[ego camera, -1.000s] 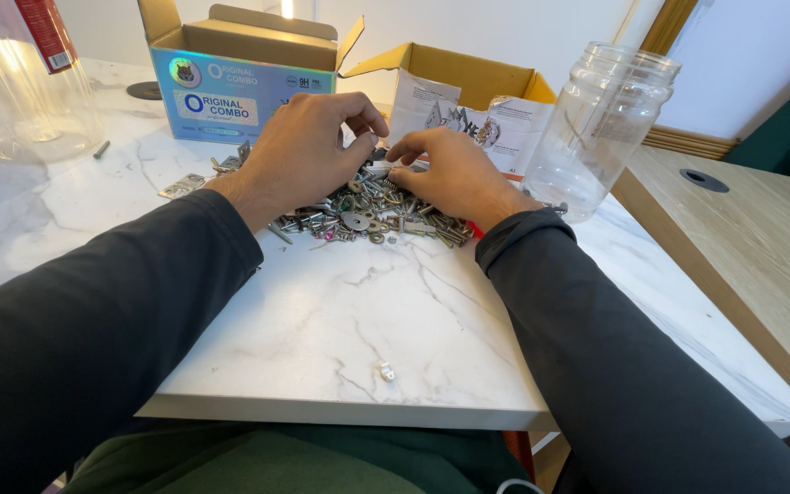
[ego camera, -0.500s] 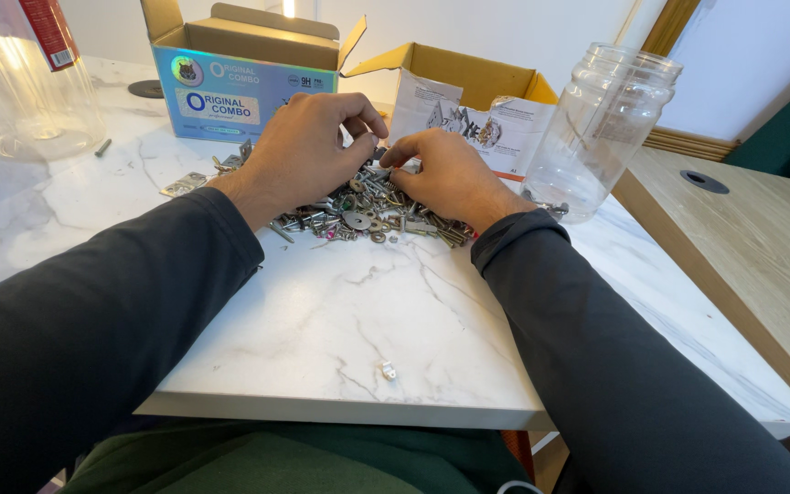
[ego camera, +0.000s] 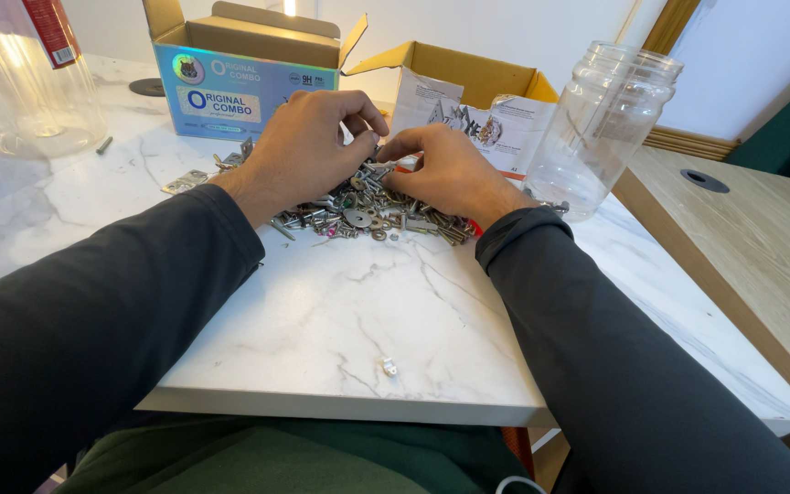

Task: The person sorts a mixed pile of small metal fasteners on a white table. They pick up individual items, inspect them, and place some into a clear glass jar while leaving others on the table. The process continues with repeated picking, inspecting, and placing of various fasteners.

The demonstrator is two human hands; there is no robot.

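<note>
A heap of screws, washers and other small metal hardware (ego camera: 372, 218) lies on the white marble table (ego camera: 322, 311). My left hand (ego camera: 308, 151) curls over the heap's left side, fingertips down among the pieces. Opposite it, my right hand (ego camera: 450, 174) rests on the right side. The thumbs and forefingers of both hands meet above the middle of the heap and pinch a small metal part (ego camera: 382, 166); its shape is too small to tell. Both arms wear dark sleeves.
A blue cardboard box (ego camera: 230, 87) and an open yellow box (ego camera: 468, 73) with a printed leaflet stand behind the heap. A clear plastic jar (ego camera: 601, 128) stands to the right, a large clear container (ego camera: 20, 91) far left. A small white piece (ego camera: 389, 367) lies near the front edge. A wooden desk (ego camera: 761, 238) adjoins on the right.
My right hand has shifted slightly up and left, bringing its fingertips closer to my left hand's. The left hand has barely moved.
</note>
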